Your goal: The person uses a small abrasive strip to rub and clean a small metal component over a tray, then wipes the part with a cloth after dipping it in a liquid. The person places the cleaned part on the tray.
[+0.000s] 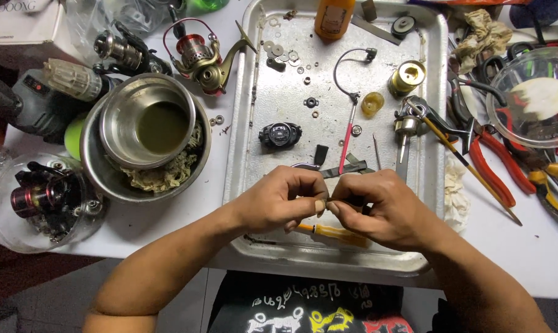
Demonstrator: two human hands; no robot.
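A small repair workbench for fishing reels: a white table [186, 209] crowded with a metal tray [242, 154] of washers, screws and reel parts, a spinning reel [205, 58], red-handled pliers [491, 163], a power drill [38, 102], steel bowls [146, 120] and oily rags [485, 31].

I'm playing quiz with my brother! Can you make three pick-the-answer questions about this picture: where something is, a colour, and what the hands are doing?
1. Where is the yellow-handled screwdriver?
A. in the bowl
B. on the metal tray, under the hands
C. on the floor

2. What colour are the pliers' handles?
A. red
B. blue
C. white

3. The left hand and right hand are:
A. apart, flat
B. together, pinching a small part
C. holding a cup

Answers: 1 B, it lies on the tray below them. 2 A, they look red. 3 B, fingertips meet.
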